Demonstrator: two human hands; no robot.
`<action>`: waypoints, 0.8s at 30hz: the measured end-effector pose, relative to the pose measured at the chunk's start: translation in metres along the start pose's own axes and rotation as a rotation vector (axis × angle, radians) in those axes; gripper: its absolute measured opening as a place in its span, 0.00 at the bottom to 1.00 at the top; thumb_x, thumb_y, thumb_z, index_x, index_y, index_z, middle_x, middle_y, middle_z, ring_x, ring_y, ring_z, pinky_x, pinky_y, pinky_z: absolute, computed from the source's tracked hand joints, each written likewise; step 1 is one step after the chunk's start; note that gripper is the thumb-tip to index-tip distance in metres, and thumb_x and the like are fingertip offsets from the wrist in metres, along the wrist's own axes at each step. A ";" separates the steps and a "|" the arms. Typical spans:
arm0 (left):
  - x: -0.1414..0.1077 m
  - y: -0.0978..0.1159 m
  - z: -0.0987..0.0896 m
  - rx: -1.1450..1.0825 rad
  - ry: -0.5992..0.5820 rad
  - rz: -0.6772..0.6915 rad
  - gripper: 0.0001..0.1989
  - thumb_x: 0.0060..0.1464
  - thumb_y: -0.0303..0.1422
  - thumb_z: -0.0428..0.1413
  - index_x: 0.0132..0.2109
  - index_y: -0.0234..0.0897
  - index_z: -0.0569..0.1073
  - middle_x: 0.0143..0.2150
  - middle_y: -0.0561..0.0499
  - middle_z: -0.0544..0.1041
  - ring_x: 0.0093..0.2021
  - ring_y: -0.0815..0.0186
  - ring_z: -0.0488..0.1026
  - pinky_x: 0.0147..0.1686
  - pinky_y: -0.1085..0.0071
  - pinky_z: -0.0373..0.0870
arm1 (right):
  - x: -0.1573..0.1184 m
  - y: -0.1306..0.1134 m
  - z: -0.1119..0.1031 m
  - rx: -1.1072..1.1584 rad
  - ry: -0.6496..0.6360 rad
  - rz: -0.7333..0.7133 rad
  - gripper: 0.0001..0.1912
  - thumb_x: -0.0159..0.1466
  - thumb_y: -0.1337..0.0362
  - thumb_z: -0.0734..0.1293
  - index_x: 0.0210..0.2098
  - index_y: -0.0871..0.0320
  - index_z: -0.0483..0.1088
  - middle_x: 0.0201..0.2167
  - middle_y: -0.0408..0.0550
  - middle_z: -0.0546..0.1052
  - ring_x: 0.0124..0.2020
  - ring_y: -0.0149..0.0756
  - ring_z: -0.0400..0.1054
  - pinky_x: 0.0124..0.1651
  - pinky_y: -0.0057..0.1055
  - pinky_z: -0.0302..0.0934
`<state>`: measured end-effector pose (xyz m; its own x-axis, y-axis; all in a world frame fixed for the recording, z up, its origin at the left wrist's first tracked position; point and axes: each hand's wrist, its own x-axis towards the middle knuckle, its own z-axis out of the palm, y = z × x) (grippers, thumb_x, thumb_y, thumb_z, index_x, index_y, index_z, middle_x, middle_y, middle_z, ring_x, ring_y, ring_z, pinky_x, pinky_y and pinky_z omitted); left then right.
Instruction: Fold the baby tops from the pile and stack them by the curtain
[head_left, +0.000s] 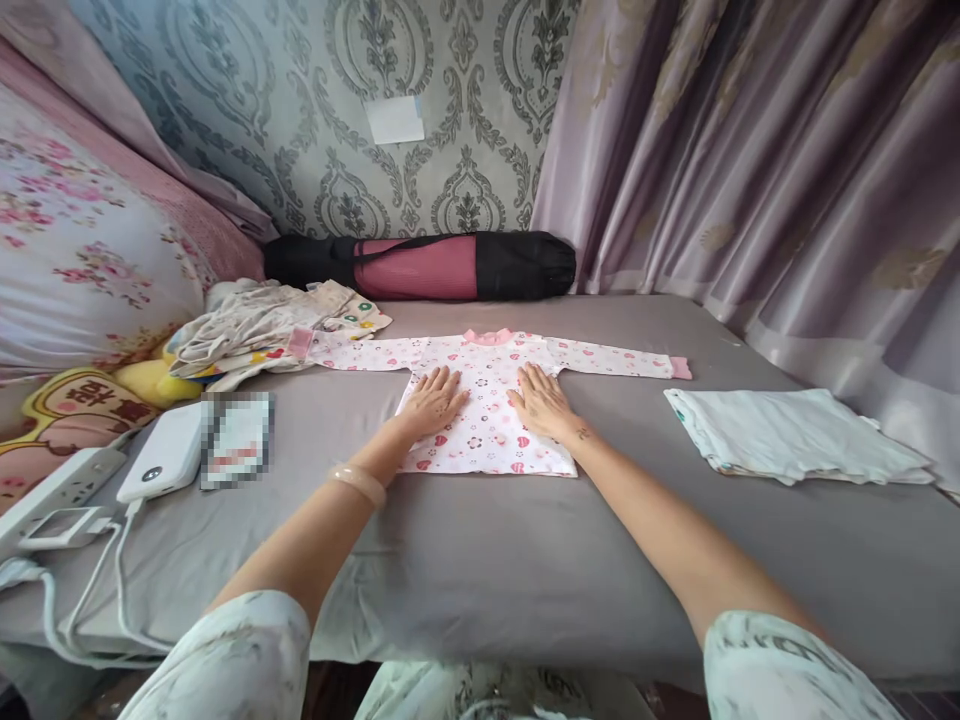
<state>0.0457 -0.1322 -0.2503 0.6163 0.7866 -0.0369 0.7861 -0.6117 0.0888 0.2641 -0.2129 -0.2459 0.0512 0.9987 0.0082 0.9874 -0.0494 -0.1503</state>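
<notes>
The shirt [491, 450] is being lit softly, at moderate brightness. On the sheet [480, 570] in front of it, weak shade is being cast. Right of it, a pale sheen is being shown by the curtain [712, 150]. Far left of it, the power strip [64, 492] is being stretched by the lens; nearer, a small item [238, 440] is being covered by coarse pixels.
</notes>
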 end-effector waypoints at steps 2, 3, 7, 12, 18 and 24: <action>0.002 -0.004 0.007 -0.010 -0.032 -0.022 0.35 0.66 0.49 0.30 0.71 0.32 0.49 0.73 0.39 0.45 0.73 0.51 0.41 0.67 0.51 0.42 | 0.004 0.006 0.006 0.004 -0.043 0.032 0.35 0.71 0.51 0.45 0.70 0.69 0.47 0.72 0.58 0.44 0.72 0.45 0.36 0.70 0.44 0.32; 0.002 -0.006 0.007 -0.012 -0.044 -0.029 0.35 0.66 0.49 0.30 0.71 0.33 0.49 0.74 0.40 0.44 0.73 0.51 0.40 0.67 0.51 0.41 | 0.005 0.008 0.007 0.003 -0.053 0.041 0.35 0.71 0.51 0.45 0.70 0.68 0.47 0.72 0.57 0.45 0.72 0.45 0.36 0.70 0.44 0.32; 0.007 -0.009 -0.005 -0.005 -0.056 -0.015 0.33 0.65 0.50 0.34 0.69 0.37 0.54 0.72 0.40 0.51 0.71 0.50 0.48 0.65 0.50 0.48 | 0.006 0.006 -0.002 -0.022 -0.026 0.036 0.33 0.71 0.52 0.48 0.68 0.66 0.53 0.70 0.58 0.51 0.70 0.47 0.43 0.68 0.44 0.39; 0.037 -0.007 -0.022 0.004 0.049 -0.051 0.26 0.65 0.46 0.38 0.59 0.37 0.68 0.62 0.40 0.68 0.63 0.53 0.63 0.59 0.58 0.60 | 0.033 0.002 -0.020 -0.034 0.075 0.061 0.29 0.72 0.54 0.47 0.54 0.62 0.71 0.57 0.60 0.71 0.60 0.48 0.61 0.63 0.45 0.47; 0.065 -0.007 0.002 -0.043 0.003 -0.061 0.33 0.66 0.47 0.32 0.70 0.33 0.51 0.73 0.42 0.48 0.73 0.53 0.42 0.68 0.55 0.43 | 0.073 0.019 -0.003 0.021 -0.014 0.091 0.32 0.72 0.51 0.45 0.71 0.57 0.48 0.72 0.47 0.46 0.72 0.48 0.35 0.69 0.54 0.32; 0.064 -0.006 0.000 -0.021 -0.033 -0.078 0.33 0.65 0.47 0.32 0.70 0.35 0.50 0.73 0.43 0.47 0.73 0.53 0.42 0.68 0.54 0.41 | 0.079 0.027 0.009 0.025 -0.072 0.121 0.35 0.70 0.47 0.43 0.72 0.55 0.44 0.73 0.45 0.42 0.72 0.48 0.32 0.69 0.58 0.28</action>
<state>0.0798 -0.0782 -0.2534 0.5551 0.8282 -0.0771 0.8305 -0.5469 0.1055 0.2933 -0.1350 -0.2584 0.1582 0.9839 -0.0827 0.9705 -0.1704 -0.1703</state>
